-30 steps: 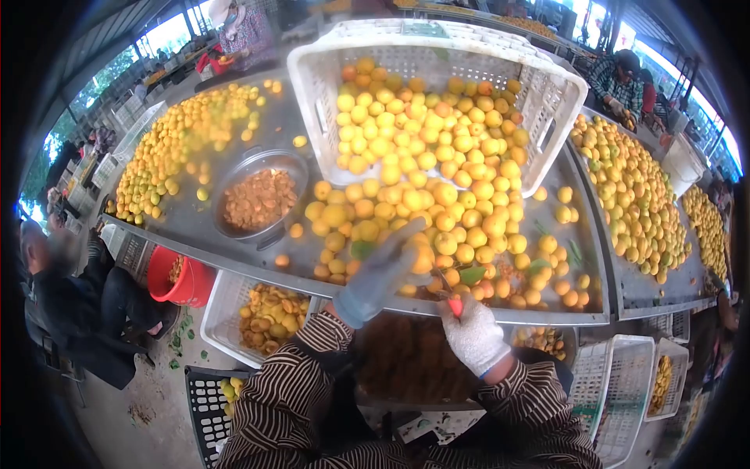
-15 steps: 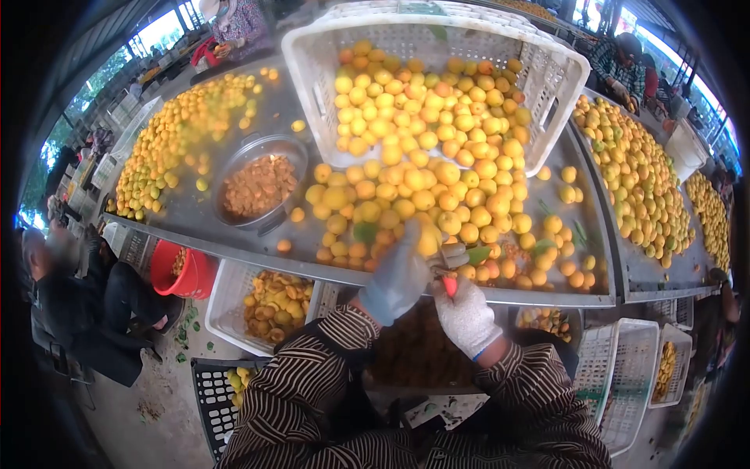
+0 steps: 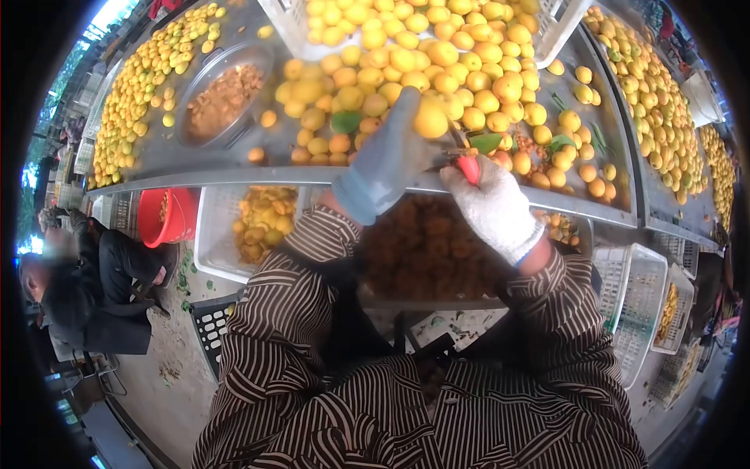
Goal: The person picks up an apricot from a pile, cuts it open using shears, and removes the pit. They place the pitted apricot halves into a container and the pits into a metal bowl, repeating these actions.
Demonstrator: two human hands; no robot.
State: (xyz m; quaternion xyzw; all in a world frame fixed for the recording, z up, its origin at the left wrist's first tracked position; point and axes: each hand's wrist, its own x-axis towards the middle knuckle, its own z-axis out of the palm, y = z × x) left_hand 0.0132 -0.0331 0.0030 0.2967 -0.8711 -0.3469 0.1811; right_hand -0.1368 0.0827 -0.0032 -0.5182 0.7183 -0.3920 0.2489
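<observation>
My left hand (image 3: 379,168), in a grey-blue glove, holds a yellow apricot (image 3: 430,117) at its fingertips, just above the table's front edge. My right hand (image 3: 496,207), in a white glove, is closed around a red-handled metal tool (image 3: 469,168). Its metal part points toward the apricot; blur hides its exact kind and whether it touches the fruit. Behind both hands spreads a heap of apricots (image 3: 375,59), spilling from a tipped white crate (image 3: 551,35). Left of the heap, a metal bowl (image 3: 256,61) contains brown pits or pieces.
The metal table (image 3: 205,160) has a raised front edge. Beneath it, a dark container of fruit pieces (image 3: 433,250) lies below my hands, with a white crate (image 3: 211,234) and red bucket (image 3: 183,215) leftward. A person (image 3: 117,273) sits at far left. White crates (image 3: 641,297) stand right.
The view has tilted downward, so the table and fruit appear higher. Both hands stay close together, with the apricot and the red-handled tool still held.
</observation>
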